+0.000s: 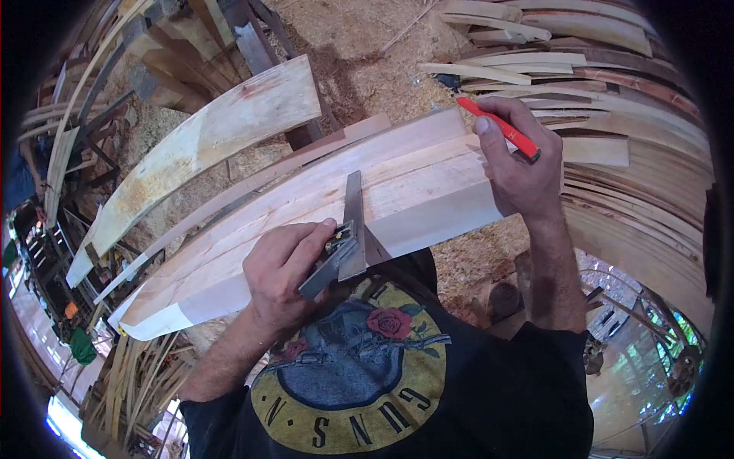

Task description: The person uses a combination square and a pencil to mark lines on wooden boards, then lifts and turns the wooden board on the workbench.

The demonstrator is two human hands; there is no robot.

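Note:
My left hand (281,264) is closed on the head of a combination square (353,210), near the edge of a thick curved timber (428,164). The square's steel blade lies across the timber's top face, and its lower end reaches past the near edge. In my right hand (531,168) is a red carpenter's pencil (501,128), gripped between thumb and fingers. That hand is at the right end of the timber, with the pencil pointing up and left. The lower fingers are partly hidden.
Beyond the timber lie a thin curved strip (252,180) and a broad curved board (222,126). Stacked curved planks (627,138) fill the right side. Wood shavings (367,46) cover the ground. Thin offcuts (130,382) lie at lower left.

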